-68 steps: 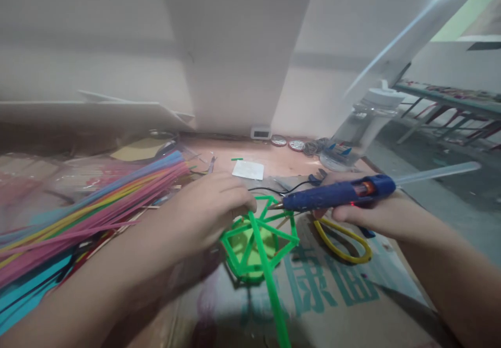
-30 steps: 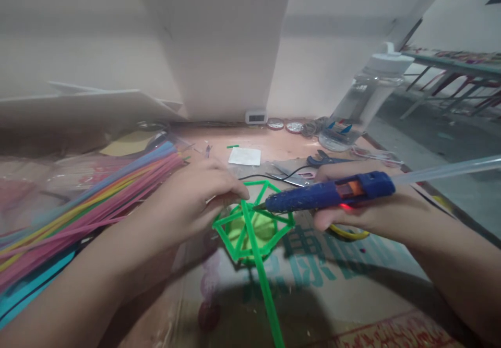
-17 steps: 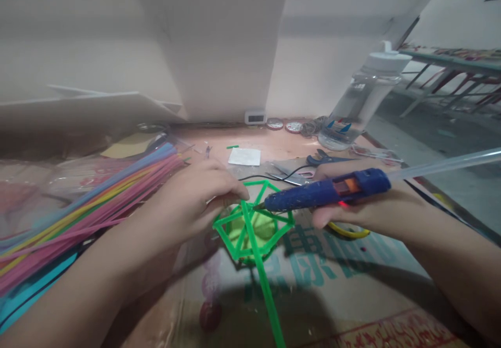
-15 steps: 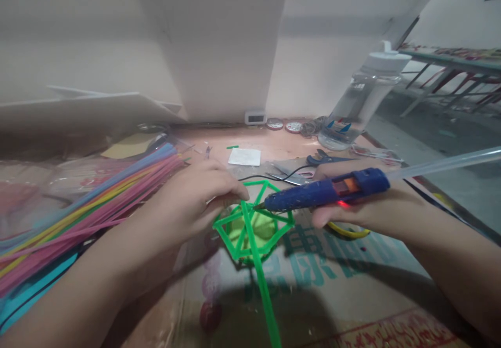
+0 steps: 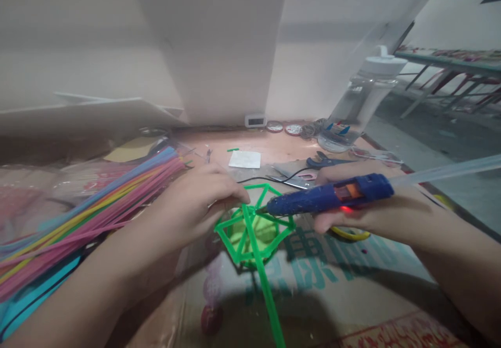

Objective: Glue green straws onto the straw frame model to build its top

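A green straw frame (image 5: pixel 253 231), built of triangles, stands on a cardboard sheet (image 5: pixel 332 290) at the centre. My left hand (image 5: pixel 195 204) is closed, pinching the frame near its top, where a long green straw (image 5: pixel 266 290) runs down toward me. My right hand (image 5: pixel 371 210) is wrapped round a blue glue gun (image 5: pixel 332 195) held level, its nozzle touching the frame's top joint. A clear glue stick (image 5: pixel 446 171) juts out of the gun's back to the right.
A bundle of coloured straws (image 5: pixel 90 207) lies at the left. Behind the frame are a white paper square (image 5: pixel 245 159), blue-handled scissors (image 5: pixel 324 161), a black cord (image 5: pixel 274 177) and a clear water bottle (image 5: pixel 360 105). A yellow loop (image 5: pixel 350 233) lies under my right hand. White boards (image 5: pixel 227 45) stand behind.
Both hands have held nearly still on the frame, with the glue gun's nozzle staying at the top joint. The camera view has shifted slightly.
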`<state>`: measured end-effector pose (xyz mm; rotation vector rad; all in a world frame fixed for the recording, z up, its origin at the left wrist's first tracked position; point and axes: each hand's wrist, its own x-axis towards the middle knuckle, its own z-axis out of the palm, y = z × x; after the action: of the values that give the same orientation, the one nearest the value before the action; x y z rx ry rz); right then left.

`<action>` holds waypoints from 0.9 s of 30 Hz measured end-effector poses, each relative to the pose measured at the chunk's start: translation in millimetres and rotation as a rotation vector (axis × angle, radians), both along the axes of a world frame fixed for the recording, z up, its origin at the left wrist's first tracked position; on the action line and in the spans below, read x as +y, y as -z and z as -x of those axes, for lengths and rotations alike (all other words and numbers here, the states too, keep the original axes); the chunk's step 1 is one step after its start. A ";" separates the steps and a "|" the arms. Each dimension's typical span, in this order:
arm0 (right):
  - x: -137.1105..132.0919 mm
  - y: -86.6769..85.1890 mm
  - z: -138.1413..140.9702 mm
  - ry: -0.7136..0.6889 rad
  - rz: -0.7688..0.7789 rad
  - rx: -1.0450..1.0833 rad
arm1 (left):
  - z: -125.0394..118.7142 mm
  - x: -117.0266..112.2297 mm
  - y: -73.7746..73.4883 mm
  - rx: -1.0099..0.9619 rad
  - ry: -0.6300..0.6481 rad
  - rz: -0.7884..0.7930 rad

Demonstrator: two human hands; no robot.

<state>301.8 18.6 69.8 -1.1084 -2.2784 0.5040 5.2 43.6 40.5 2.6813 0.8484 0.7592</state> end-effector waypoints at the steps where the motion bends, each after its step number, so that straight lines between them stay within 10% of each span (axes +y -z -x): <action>1: -0.1 -0.8 0.4 0.001 -0.007 -0.010 | -0.2 0.0 -0.3 0.003 -0.001 -0.001; 27: 2.8 -5.5 -8.3 -0.112 0.110 -0.005 | -0.5 -1.2 -1.2 0.016 -0.002 -0.006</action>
<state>310.0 21.4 75.3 -1.0392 -2.3507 0.6790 5.7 42.4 41.8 2.6960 0.8538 0.7427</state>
